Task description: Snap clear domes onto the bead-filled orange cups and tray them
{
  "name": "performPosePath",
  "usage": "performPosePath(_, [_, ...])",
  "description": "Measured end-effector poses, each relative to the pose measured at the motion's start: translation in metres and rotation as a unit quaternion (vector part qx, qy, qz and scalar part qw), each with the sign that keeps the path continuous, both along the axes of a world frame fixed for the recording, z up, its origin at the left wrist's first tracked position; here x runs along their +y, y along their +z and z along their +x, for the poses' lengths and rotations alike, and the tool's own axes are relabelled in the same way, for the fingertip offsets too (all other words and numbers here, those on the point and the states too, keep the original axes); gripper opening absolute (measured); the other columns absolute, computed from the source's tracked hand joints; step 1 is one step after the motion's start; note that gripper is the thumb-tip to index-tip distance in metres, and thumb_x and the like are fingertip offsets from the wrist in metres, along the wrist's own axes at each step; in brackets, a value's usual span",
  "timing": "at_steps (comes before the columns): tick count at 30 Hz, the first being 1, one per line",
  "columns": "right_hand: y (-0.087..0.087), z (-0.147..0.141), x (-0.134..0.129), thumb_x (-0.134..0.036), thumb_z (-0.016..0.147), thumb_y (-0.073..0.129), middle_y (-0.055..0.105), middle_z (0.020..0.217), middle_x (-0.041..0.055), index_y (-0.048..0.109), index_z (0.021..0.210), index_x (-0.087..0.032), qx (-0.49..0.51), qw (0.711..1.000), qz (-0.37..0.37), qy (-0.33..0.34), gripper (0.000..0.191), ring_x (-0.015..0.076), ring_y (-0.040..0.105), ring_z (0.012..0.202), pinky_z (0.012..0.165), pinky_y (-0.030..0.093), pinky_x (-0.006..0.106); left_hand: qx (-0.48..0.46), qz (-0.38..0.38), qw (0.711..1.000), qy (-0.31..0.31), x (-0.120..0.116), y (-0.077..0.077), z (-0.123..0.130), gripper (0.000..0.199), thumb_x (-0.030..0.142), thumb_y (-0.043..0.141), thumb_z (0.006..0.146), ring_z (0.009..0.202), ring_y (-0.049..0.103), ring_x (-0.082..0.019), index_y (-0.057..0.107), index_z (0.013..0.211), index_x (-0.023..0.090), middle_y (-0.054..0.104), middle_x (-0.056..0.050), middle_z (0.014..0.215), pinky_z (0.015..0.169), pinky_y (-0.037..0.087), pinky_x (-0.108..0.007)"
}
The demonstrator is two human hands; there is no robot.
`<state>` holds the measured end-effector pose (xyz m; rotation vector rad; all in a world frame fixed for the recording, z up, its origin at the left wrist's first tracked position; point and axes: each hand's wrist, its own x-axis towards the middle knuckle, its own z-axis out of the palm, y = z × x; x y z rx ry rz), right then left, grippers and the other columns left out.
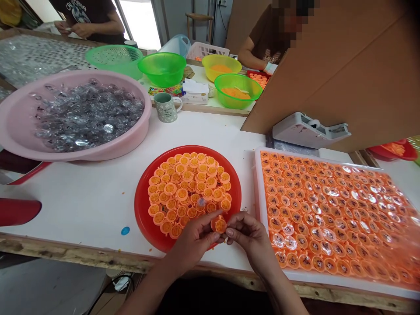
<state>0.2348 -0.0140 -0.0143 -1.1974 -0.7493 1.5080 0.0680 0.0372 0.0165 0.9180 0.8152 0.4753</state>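
My left hand point(200, 234) is closed on a small orange toy cup point(219, 225) with a yellow patterned inside, over the front rim of a red round tray point(141, 205). Right beside the cup, my right hand point(247, 232) has its thumb and fingers pinched together; what lies between them is too small to make out. Many similar orange cups point(182, 194) are heaped on the red tray. To the right, a white tray point(259, 192) holds rows of orange cups point(318, 218) with dark printed faces and shiny clear tops.
A pink basin point(138, 140) full of clear plastic domes point(88, 113) stands at the left. Behind are a mug point(166, 108), a tape dispenser point(310, 130), green bowls point(162, 70) and a cardboard partition point(328, 83). Two other people work across the table. A blue disc point(125, 230) lies near the front edge.
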Motion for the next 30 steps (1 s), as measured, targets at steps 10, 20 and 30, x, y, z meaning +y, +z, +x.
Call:
performPosePath(10, [0.012,0.001,0.001,-0.015,0.073,0.074,0.062,0.069,-0.0038,0.064,0.078,-0.02,-0.274,0.961,0.042,-0.022,0.013,0.0109,0.059,0.061,0.058,0.049,0.021,0.114,0.178,0.975,-0.064,-0.011,-0.006,-0.002,0.041,0.024,0.047,0.094,0.103,0.066,-0.022,0.055,0.134,0.026,0.066,-0.008,0.118,0.093,0.053,-0.038])
performPosePath(20, [0.016,-0.006,-0.005,-0.014,0.081,0.071,0.064,0.074,-0.0029,0.064,0.083,-0.023,-0.331,0.931,0.15,-0.044,0.011,0.0116,0.061,0.065,0.059,0.049,0.021,0.125,0.23,0.964,0.046,-0.016,-0.014,0.004,0.038,0.018,0.064,0.083,0.086,0.068,-0.017,0.065,0.12,0.026,0.074,-0.001,0.096,0.082,0.055,-0.028])
performPosePath(30, [0.016,-0.009,-0.015,-0.014,0.089,0.061,0.065,0.077,0.0033,0.066,0.082,-0.024,-0.403,0.889,0.217,-0.035,0.013,0.017,0.063,0.069,0.06,0.05,0.027,0.107,0.217,0.97,0.03,-0.014,-0.007,-0.001,0.031,0.019,0.06,0.087,0.083,0.067,-0.016,0.069,0.115,0.028,0.074,0.001,0.092,0.081,0.053,-0.025])
